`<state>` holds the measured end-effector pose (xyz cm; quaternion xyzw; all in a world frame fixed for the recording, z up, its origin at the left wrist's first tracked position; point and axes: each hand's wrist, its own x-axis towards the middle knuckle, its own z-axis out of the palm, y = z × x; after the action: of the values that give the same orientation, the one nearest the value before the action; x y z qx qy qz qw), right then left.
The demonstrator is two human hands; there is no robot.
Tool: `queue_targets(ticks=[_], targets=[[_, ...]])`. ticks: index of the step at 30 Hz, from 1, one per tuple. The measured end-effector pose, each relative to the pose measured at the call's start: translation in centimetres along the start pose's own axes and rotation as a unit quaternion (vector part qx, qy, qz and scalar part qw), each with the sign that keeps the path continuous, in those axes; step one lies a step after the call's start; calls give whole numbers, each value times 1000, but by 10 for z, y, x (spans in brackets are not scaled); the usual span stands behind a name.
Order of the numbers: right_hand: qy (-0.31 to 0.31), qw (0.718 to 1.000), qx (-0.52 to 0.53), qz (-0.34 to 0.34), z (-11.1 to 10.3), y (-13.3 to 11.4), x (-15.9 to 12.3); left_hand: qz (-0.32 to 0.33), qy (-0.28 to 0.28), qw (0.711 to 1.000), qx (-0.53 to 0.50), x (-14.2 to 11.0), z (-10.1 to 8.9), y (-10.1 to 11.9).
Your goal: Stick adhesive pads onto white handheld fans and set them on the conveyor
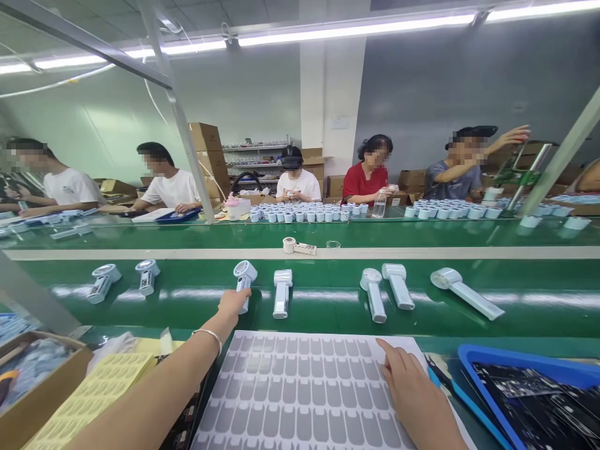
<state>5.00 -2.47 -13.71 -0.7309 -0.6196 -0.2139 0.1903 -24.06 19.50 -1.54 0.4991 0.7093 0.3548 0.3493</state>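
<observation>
We count seven pale-blue fans (282, 294); our left hand (234, 302) grips one by its handle (242, 286), our right hand (402, 374) rests half-curled, seemingly empty, on one sticker sheet (300, 392).

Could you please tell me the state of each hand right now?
Left hand: closed on a pale blue handheld fan.
Right hand: open, over the right side of the grey-patterned sheet.

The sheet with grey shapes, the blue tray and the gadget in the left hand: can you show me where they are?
Sheet with grey shapes (302, 392): head view, on a shape near its middle.
Blue tray (539, 362): head view, on its far wall.
Gadget (244, 270): head view, on its round top.
</observation>
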Motion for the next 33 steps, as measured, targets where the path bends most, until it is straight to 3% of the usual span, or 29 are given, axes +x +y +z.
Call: queue_targets(ticks=[3,8,10,13,15,18,20,22,25,33], targets=[[37,999,-8,-8,1,3,-3,-8,-69,989,-131,-41,-12,4],[75,996,54,-3,-11,3,2,-35,-209,936,-282,-129,-43,-8],[81,992,99,-3,-25,0,7,-87,-251,900,-345,-158,-50,-21],[41,971,227,59,-59,-14,10,-176,-249,862,-404,-191,-49,-38],[-36,922,360,137,-88,-34,6,-219,-215,854,-419,-204,-44,-45],[-154,782,566,210,-126,-76,-6,-274,-173,824,-465,-217,-35,-47],[-189,697,658,211,-143,-106,-14,-306,-151,800,-493,-222,-31,-43],[-211,643,707,205,-151,-130,-20,-332,-140,779,-514,-225,-29,-39],[-236,612,724,216,-155,-152,-21,-361,-141,748,-538,-229,-30,-35],[-223,621,707,255,-164,-169,-13,-373,-120,717,-577,-233,-34,-36]])
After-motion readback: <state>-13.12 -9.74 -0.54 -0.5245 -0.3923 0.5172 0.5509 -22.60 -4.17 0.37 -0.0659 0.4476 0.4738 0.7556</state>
